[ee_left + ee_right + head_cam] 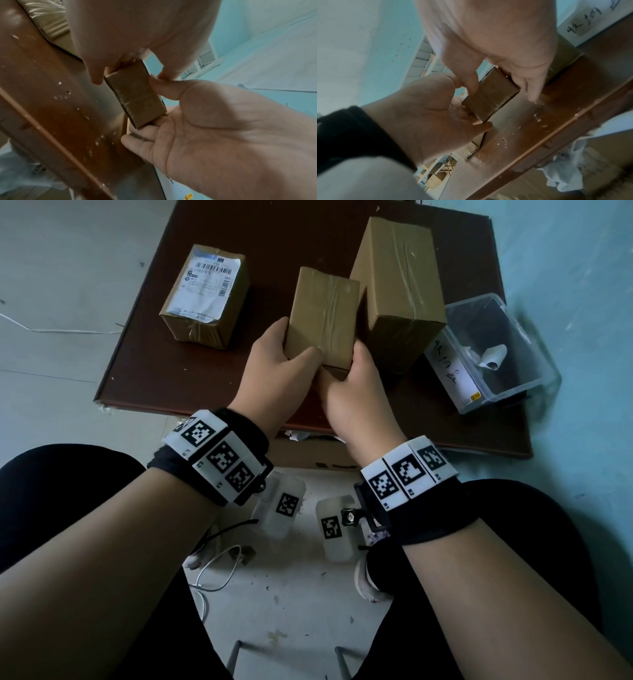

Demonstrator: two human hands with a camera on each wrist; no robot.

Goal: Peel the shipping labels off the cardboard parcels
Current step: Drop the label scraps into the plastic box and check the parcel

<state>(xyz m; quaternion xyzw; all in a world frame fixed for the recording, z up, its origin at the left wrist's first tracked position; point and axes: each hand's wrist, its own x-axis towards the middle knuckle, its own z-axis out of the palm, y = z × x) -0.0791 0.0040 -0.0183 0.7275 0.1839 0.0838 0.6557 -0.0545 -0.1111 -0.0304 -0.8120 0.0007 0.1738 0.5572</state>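
Observation:
Both hands hold a small plain cardboard parcel (322, 316) just above the front of the brown tabletop (164, 371). My left hand (294, 344) grips its near left corner, thumb on top. My right hand (352, 364) grips the near right corner. Only clear tape shows on its upper face. The wrist views show the parcel's end (135, 98) (493, 98) pinched between the left hand (132, 70) (467, 104) and the right hand (150, 115) (501, 86). A second parcel (191, 323) at the left carries a white shipping label (205, 285).
A tall plain parcel (397, 289) stands right against the held one. A clear plastic bin (534, 371) at the table's right edge holds a curled white label (493, 356). On the floor lie a white cable (51, 329) and two tagged white devices (281, 508).

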